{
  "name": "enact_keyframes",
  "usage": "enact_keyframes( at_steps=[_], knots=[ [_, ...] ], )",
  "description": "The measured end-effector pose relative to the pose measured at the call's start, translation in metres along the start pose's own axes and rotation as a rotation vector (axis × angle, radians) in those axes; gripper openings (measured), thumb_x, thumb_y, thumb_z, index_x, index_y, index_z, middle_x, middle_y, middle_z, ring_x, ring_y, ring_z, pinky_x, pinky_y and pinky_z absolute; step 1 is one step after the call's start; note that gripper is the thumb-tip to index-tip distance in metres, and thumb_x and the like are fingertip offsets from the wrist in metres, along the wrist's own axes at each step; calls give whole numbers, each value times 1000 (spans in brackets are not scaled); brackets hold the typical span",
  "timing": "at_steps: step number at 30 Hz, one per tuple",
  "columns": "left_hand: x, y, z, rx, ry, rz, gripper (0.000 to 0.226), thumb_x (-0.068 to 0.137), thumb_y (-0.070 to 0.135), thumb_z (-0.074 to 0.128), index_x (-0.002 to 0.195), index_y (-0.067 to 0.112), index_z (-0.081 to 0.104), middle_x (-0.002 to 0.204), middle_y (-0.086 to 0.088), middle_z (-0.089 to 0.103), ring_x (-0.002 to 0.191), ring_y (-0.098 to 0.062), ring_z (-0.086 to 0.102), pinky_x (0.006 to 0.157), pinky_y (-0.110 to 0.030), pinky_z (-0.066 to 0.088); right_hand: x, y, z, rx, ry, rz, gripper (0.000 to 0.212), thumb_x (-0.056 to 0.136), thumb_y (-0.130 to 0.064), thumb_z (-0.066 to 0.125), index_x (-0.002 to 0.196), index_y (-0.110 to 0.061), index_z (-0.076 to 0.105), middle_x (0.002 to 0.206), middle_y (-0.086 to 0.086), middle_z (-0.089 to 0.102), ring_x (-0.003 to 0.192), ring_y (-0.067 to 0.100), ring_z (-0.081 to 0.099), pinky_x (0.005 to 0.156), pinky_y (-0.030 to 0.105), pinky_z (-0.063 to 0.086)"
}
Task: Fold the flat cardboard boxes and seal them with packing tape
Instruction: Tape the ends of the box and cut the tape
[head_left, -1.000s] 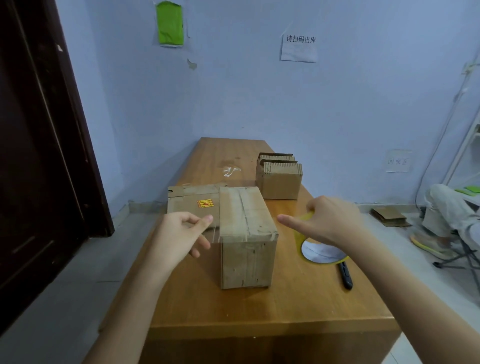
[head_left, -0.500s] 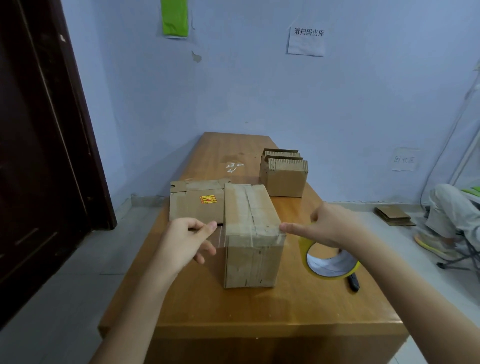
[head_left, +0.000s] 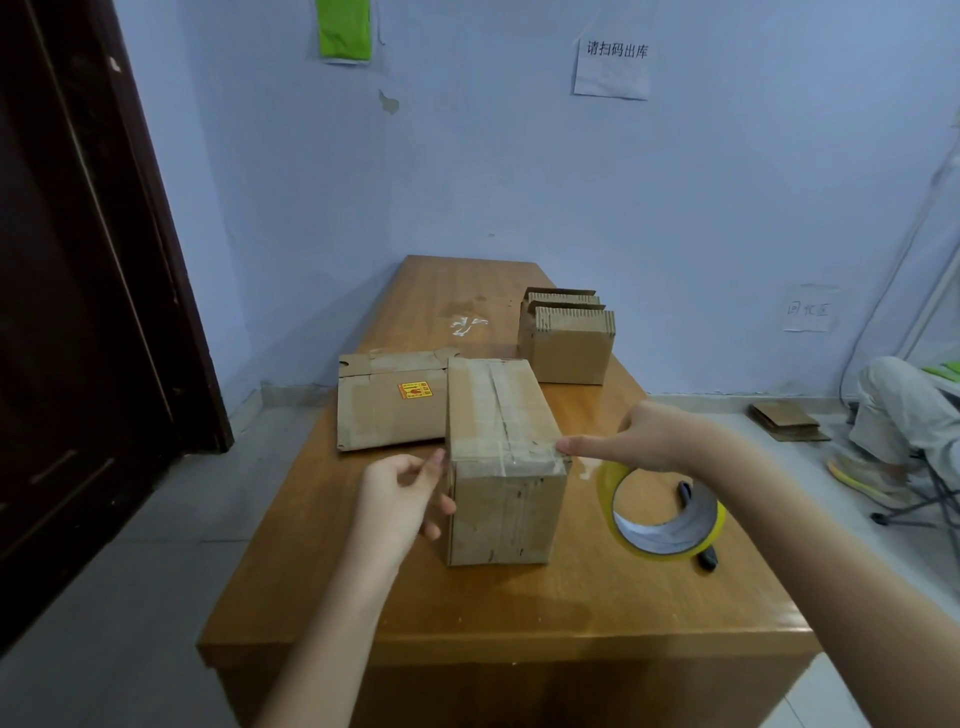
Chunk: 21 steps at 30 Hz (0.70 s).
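L hand (head_left: 397, 496) fingers pinch tape end at box (head_left: 501, 457); R hand (head_left: 652, 441) grips tape roll (head_left: 662, 514).

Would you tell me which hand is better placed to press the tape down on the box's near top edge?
Right: its forefinger already lies on the brown cardboard box there.

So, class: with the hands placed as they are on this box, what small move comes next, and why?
Probably press the strip down flat. The right hand touches the folded box at its near top corner, the tape roll hanging below; the left hand pinches the opposite end.
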<state>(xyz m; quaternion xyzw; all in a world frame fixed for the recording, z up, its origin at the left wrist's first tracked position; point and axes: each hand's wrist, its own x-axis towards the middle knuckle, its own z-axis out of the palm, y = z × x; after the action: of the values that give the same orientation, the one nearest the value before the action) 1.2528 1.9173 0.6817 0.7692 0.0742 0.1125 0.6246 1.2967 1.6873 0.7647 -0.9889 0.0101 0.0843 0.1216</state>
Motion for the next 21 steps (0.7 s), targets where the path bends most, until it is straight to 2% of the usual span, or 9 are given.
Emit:
enact_keyframes(
  at_steps=[2,5,8,11,13,15,17,19,21],
  knots=[
    [-1,-4,4,28,53,17,30,92,37,52,98,10,64,55,3,65,34,-7,49,49,-24,45,1,1,2,16,-12,8,78,59,-88,50,65,-11,53,63,0,53,60,14,50,57,27,38],
    [-4,-7,6,181,81,96,30,93,42,47,96,17,63,59,4,66,33,-3,47,50,-24,44,-1,1,8,47,-38,5,75,62,-87,50,52,-14,37,47,-2,38,47,15,37,53,26,32],
    [-5,-6,6,253,62,121,32,94,44,42,89,20,63,62,4,66,36,-5,50,53,-27,47,-5,0,14,75,-60,-3,74,69,-84,45,52,-12,38,47,1,39,47,18,36,55,28,33],
    [-1,-18,8,257,-3,3,31,95,46,41,99,22,59,68,1,67,37,-7,52,53,-28,47,-5,-4,15,60,-50,-13,74,73,-82,41,50,-12,37,47,2,37,49,21,36,58,30,34],
    [-6,-34,13,159,-53,-126,38,97,39,43,115,10,60,76,-4,65,44,-9,53,53,-26,46,-3,-7,14,41,-47,-18,73,75,-81,40,51,-12,38,51,4,38,53,22,37,59,29,34],
    [-13,-44,16,117,-25,-160,43,97,33,43,132,9,51,94,-7,65,65,-15,61,61,-25,50,-2,-7,14,27,-54,-19,73,76,-81,39,52,-12,40,54,5,40,54,22,38,59,29,35],
    [-21,-38,14,58,103,-101,48,97,37,39,139,14,43,120,-6,60,100,-21,62,83,-31,50,-4,-7,15,26,-67,-23,73,79,-79,38,49,-12,41,54,5,40,53,21,38,60,29,35],
    [-31,-16,14,-82,127,29,56,94,47,31,145,24,35,140,9,43,127,-12,42,101,-31,35,-7,-8,15,45,-81,-52,71,86,-71,37,38,-20,45,55,6,38,54,21,36,61,31,34],
    [-44,8,22,-194,19,127,66,86,54,24,148,33,23,138,27,27,128,4,23,102,-24,22,-11,-10,14,23,-104,-103,69,95,-59,34,37,-28,49,59,8,36,59,23,36,62,31,32]
  ],
)
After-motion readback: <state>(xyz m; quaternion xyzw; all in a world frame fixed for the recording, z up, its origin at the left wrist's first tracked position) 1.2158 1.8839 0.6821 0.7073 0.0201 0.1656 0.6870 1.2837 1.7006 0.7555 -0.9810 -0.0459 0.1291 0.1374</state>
